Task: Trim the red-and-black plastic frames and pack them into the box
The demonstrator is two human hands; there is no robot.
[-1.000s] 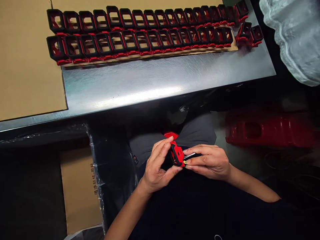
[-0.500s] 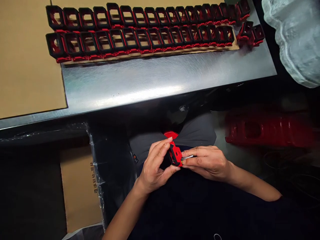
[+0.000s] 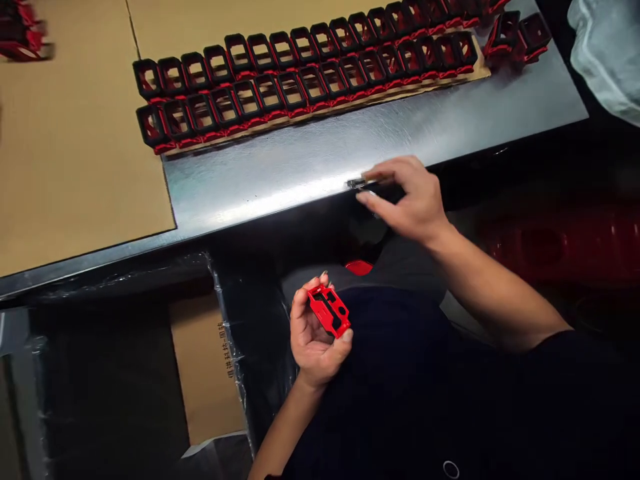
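Observation:
My left hand (image 3: 317,340) grips a red plastic frame part (image 3: 329,311) between fingers and thumb, above my lap. Its slotted red face is turned up, with black openings in it. At the front edge of the metal table, my right hand (image 3: 407,197) has its thumb and forefinger apart. A small slim metal tool (image 3: 355,183) lies at the table edge by the forefinger tip; blur hides its exact kind. Behind it, two rows of black-and-red frames (image 3: 295,90) stand on a cardboard strip.
Brown cardboard (image 3: 75,167) covers the left of the metal table (image 3: 240,180). More red-and-black parts (image 3: 23,33) sit at the far left. A translucent plastic bag (image 3: 607,60) is at the upper right. Below the table stands a carton (image 3: 207,380), with a red plastic object (image 3: 565,247) to the right.
My right hand has moved up from the part to the table edge, taking the metal tool there, and its fingers have parted. My left hand has turned the part red face up.

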